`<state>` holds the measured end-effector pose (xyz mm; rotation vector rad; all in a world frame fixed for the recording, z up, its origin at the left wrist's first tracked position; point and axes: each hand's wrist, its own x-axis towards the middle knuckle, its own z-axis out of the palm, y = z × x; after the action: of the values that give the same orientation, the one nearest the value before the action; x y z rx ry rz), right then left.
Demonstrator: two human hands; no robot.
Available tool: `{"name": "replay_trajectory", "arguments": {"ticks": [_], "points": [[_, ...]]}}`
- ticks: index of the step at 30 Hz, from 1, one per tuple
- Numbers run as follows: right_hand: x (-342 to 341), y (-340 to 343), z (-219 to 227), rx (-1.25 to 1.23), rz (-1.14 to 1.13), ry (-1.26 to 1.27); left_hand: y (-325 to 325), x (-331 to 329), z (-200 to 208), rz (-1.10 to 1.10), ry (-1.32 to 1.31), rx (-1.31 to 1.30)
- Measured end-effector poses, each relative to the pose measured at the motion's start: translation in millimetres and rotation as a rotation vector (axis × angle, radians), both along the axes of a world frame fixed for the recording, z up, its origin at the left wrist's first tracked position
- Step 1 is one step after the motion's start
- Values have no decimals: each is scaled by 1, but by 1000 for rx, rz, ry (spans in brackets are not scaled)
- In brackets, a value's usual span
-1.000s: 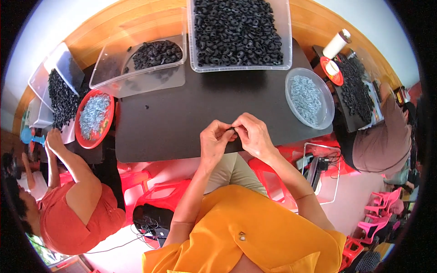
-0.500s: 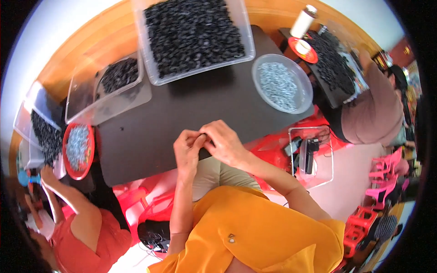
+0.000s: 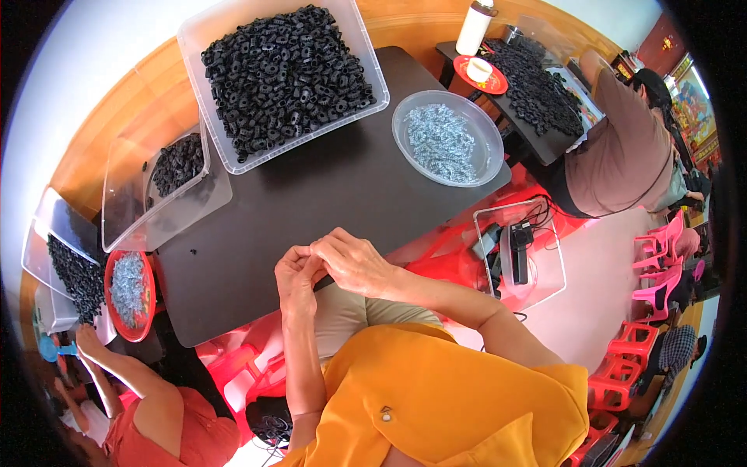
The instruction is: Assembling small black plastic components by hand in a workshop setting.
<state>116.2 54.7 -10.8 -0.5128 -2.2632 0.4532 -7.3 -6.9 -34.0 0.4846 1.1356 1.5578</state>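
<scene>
My left hand (image 3: 297,280) and my right hand (image 3: 352,263) meet at the fingertips over the near edge of the dark table (image 3: 311,194). Both are closed in a pinch, thumbs and forefingers pressed together. Whatever lies between them is too small and covered to make out. Beyond the hands stands a large clear bin (image 3: 377,78) heaped with small black plastic parts (image 3: 284,78). To its right, a round translucent bowl (image 3: 492,148) holds many small silvery pieces (image 3: 441,140).
A clear box (image 3: 175,210) with fewer black parts lies tilted at the left. Beside it is a red bowl (image 3: 144,328) of silvery pieces. People in red (image 3: 187,424) and brown (image 3: 618,159) work at either side. A wire-framed basket (image 3: 554,257) stands below right, near red stools (image 3: 615,381).
The view has shifted, so the table and bins sit further left and appear sharper. My hands stay pinched together; a dark bit seen at the fingertips before is now hidden.
</scene>
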Motion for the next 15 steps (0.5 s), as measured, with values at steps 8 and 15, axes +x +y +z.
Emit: {"name": "replay_trajectory", "arguments": {"ticks": [8,15], "points": [[-4,-1,-1,96,-10,50,-6,-14,1,-38,-32,49],[13,1,-3,-2,-100,52,-21,-50,37,39,85,176]]}}
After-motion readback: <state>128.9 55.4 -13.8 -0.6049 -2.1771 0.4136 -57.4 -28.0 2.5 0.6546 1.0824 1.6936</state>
